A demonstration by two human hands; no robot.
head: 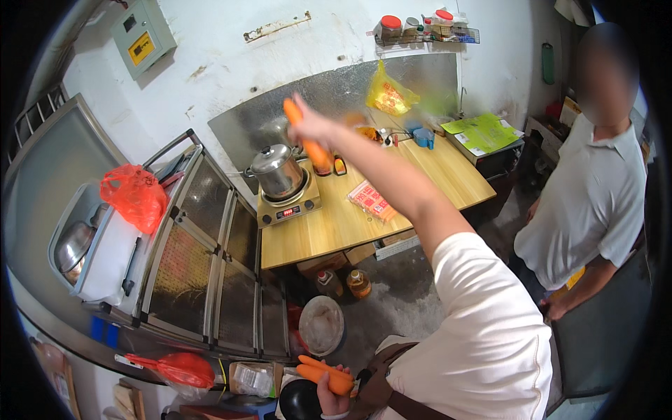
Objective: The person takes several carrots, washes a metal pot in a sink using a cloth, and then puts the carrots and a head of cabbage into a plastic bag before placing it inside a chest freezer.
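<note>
My right arm reaches out over the wooden table [446,173], and my right hand [310,126] grips an orange carrot [317,153], one end pointing up. Behind it in the picture stands a lidded steel pot [278,176] on an electric cooker [290,212] with a lit display. Low in the view, my left hand [333,394] holds two more carrots [325,377] side by side. Beside that hand is a round black pan or bowl [299,400], partly hidden. A red-and-white printed packet [371,200] lies on the table below my right forearm.
A glass-doored cabinet [181,278] stands left, with a red plastic bag [134,197] and a bin of metal bowls [79,247] on top. A bucket [321,325] and an oil bottle [359,284] stand on the floor. Another person [583,194] stands at right.
</note>
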